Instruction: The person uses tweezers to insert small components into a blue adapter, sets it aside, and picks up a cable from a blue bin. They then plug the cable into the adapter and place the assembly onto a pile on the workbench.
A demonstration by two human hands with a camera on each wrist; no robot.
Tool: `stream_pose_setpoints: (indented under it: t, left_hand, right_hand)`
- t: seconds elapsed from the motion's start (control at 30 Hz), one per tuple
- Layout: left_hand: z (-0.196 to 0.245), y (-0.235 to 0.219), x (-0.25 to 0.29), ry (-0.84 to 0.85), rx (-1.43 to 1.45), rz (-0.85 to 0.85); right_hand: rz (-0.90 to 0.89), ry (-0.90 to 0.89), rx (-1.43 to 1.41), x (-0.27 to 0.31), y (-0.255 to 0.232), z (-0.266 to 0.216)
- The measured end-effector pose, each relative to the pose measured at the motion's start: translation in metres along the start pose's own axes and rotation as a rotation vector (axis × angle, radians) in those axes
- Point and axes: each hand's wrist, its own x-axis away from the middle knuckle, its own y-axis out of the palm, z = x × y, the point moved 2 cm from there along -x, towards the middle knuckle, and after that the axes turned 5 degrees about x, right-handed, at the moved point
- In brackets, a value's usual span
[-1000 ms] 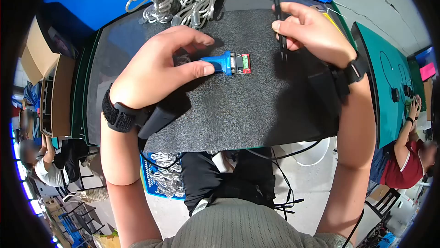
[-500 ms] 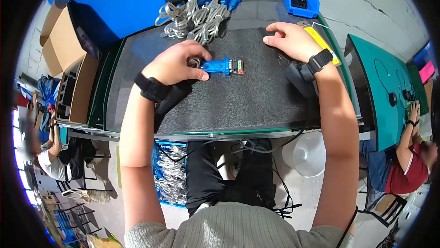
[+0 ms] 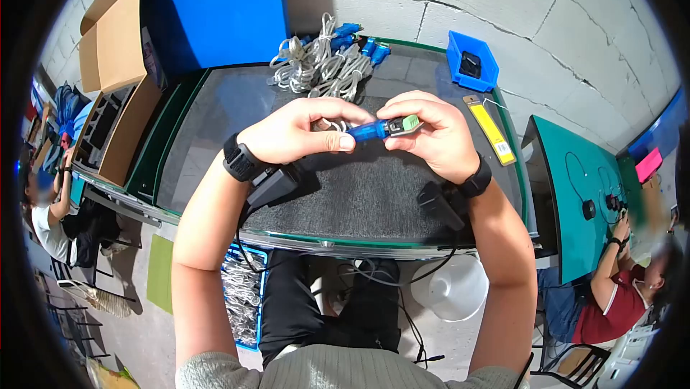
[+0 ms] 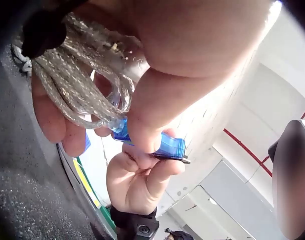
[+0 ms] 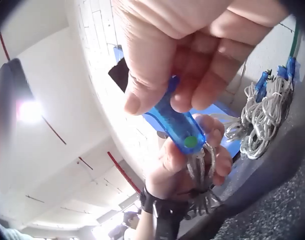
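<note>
In the head view both hands meet over the dark mat (image 3: 345, 202). My left hand (image 3: 298, 130) grips a translucent blue cable connector (image 3: 368, 132) between thumb and fingers, its coiled silver cable (image 4: 77, 75) gathered under the palm in the left wrist view. My right hand (image 3: 438, 137) pinches the connector's other end, where a small adapter with a green terminal block (image 3: 410, 123) is attached. A green dot marks the blue housing (image 5: 180, 127) in the right wrist view, near the cable end. The right fingers partly hide the adapter.
Several bundled silver cables with blue plugs (image 3: 327, 62) lie at the back of the table. A blue bin (image 3: 474, 86) and a yellow-labelled strip (image 3: 490, 132) are at the right. An open cardboard box (image 3: 136, 145) stands left, and a white bucket (image 3: 460, 295) below the table.
The connector has been lifted off the mat in my left hand. My right hand, which held a slim black tool and let it go, has moved left onto the connector's adapter end.
</note>
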Motion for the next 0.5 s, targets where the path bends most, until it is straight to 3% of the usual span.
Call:
stream_pose_setpoints:
  t: [0.1, 0.17, 0.23, 0.3, 0.4, 0.5]
  left_hand:
    - [0.004, -0.004, 0.006, 0.128, -0.179, 0.089]
    - [-0.009, -0.022, 0.012, 0.03, -0.287, 0.081]
    - [-0.004, -0.028, 0.014, -0.098, -0.471, 0.111]
    - [-0.001, -0.025, 0.012, -0.077, -0.436, 0.13]
    - [-0.001, -0.019, 0.01, -0.076, -0.035, 0.2]
    - [0.005, -0.018, 0.007, -0.038, 0.167, 0.262]
  right_hand:
    - [0.102, 0.129, -0.05, 0.003, -0.003, 0.005]
    - [0.218, 0.37, -0.308, 0.006, -0.008, 0.011]
    - [0.318, 0.391, -0.328, 0.006, -0.013, 0.013]
    - [0.378, 0.408, -0.395, 0.007, -0.015, 0.02]
    - [0.437, 0.425, -0.552, 0.009, -0.021, 0.026]
    - [0.473, 0.368, -0.675, 0.01, -0.027, 0.027]
